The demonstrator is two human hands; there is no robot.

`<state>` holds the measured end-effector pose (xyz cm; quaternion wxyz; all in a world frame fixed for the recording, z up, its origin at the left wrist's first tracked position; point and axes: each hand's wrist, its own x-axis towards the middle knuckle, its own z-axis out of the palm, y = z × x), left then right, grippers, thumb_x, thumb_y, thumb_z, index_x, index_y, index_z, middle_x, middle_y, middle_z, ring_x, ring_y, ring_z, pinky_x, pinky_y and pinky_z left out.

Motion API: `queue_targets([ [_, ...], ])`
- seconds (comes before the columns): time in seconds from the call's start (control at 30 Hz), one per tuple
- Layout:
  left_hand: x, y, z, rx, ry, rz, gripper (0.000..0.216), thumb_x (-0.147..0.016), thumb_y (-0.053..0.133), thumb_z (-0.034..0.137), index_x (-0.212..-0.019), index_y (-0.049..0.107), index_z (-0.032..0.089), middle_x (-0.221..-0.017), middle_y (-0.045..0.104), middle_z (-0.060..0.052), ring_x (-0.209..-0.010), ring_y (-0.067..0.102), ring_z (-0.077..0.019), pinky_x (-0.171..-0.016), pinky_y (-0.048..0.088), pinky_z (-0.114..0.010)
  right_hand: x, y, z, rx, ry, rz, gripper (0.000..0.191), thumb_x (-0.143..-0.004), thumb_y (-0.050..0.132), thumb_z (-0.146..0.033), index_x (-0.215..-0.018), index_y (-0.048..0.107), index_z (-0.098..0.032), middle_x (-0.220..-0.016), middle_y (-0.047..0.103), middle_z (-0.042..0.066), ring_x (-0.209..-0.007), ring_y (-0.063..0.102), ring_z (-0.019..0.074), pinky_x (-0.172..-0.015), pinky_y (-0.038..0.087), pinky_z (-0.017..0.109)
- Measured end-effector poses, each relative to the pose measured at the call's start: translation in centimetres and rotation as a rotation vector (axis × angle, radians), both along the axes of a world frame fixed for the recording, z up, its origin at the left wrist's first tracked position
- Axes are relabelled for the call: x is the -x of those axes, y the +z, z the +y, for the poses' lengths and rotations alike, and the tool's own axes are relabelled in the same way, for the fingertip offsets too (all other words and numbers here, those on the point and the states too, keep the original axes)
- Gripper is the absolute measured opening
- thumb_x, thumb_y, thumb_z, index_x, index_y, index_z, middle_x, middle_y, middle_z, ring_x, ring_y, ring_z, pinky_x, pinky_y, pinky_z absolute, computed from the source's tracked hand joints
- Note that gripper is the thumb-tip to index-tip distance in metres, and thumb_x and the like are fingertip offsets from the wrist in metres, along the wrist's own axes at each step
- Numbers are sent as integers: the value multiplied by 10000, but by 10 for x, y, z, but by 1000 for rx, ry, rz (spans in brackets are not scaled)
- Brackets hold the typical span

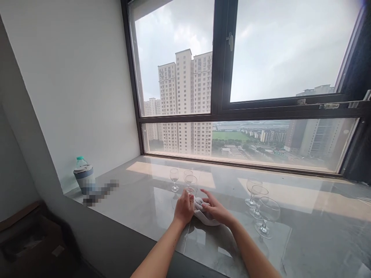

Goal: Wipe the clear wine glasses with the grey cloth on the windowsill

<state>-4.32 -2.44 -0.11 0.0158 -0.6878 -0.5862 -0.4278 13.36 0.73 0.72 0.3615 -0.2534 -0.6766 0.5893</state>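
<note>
Lying close to the front edge of the sill [145, 208], the white cloth [209, 221] is held between two hands in the head view. By the left hand [184, 204], curled into a loose fist, the cloth is gripped at its near side; by the right hand [216, 208], half spread with the index finger lifted, it is touched, but how firmly cannot be told. Whether anything is wrapped inside cannot be told either.

The nearest glass [191, 180], seen just beyond the left knuckles, could be tipped by a forward push. The front glass [269, 210] of the three toward the sill's right end could be knocked by an outward swing of the right forearm, and its neighbours could be struck in turn. Anything let slip over the front edge could be broken.

Open room is offered between the left glass [174, 175] and the cup [84, 175] by the left front corner; at the back edge, movement is limited by the window frame [232, 163].
</note>
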Motion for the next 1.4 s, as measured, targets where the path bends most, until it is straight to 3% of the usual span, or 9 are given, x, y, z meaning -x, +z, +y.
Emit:
queue_targets([
  [0.1, -3, 4, -3, 118, -40, 61, 267, -940, 440, 409, -1117, 481, 213, -1026, 663, -79, -949, 651, -219, -793, 481, -324, -2, 2, 1, -103, -158, -5, 861, -712, 759, -492, -1433, 335, -289, -1301, 588, 105, -1091, 608, 242, -949, 444, 429],
  [0.23, -8, 6, -5, 161, 0, 135, 322, -826, 589, 434, -1043, 489, 219, -975, 655, -66, -931, 637, -237, -796, 468, -329, -2, 9, 1, -192, -275, 78, 908, -662, 812, -440, -1426, 340, -311, -1342, 568, 108, -1332, 452, 276, -1079, 343, 512],
  [0.53, -8, 8, -5, 160, -59, 189, 458, -760, 643, 394, -1169, 519, 231, -1094, 645, -84, -1039, 609, -259, -899, 461, -367, 11, 13, -5, -127, -169, 272, 825, -719, 792, -356, -1400, 328, -318, -1210, 643, 89, -1181, 592, 250, -1026, 417, 466],
  [0.67, -8, 8, -6, 155, -83, 154, 611, -731, 679, 383, -1284, 455, 250, -1202, 605, -83, -1107, 586, -267, -943, 457, -383, 18, 12, -5, -126, -222, 365, 788, -721, 789, -359, -1365, 337, -313, -1181, 628, 85, -1109, 627, 247, -952, 483, 435],
  [0.8, -7, 5, -4, 138, -64, 97, 911, -701, 722, 408, -1454, 240, 236, -1367, 487, -122, -1201, 537, -284, -967, 457, -391, 16, 17, -2, -151, -398, 428, 751, -747, 765, -387, -1349, 326, -290, -1213, 603, 107, -1114, 613, 243, -947, 494, 427],
  [0.9, -6, 4, -3, 166, -56, 93, 991, -704, 728, 427, -1494, 158, 242, -1379, 471, -125, -1218, 524, -284, -980, 448, -388, 6, 22, 3, -192, -619, 461, 718, -779, 726, -417, -1352, 318, -271, -1250, 582, 125, -1130, 597, 236, -966, 481, 424],
  [1.13, -7, 9, -5, 213, -52, 130, 824, -734, 688, 463, -1432, 302, 255, -1328, 515, -86, -1180, 538, -264, -967, 449, -367, -23, 12, 25, -375, -1157, 135, 802, -713, 717, -507, -1373, 363, -220, -1174, 643, 119, -993, 592, 244, -816, 491, 390],
  [1.3, -8, 11, -5, 234, -22, 170, 641, -749, 661, 483, -1307, 453, 245, -1251, 550, -79, -1156, 547, -260, -968, 440, -358, -35, 3, 37, -392, -1325, -69, 768, -719, 676, -520, -1357, 396, -197, -1164, 664, 110, -863, 549, 230, -843, 419, 394],
  [1.4, -8, 11, -4, 233, -15, 184, 607, -750, 655, 487, -1275, 476, 242, -1226, 562, -73, -1131, 556, -254, -952, 443, -349, -38, 3, 38, -328, -1354, -96, 788, -722, 666, -535, -1377, 368, -212, -1179, 665, 91, -734, 547, 199, -749, 412, 346],
])
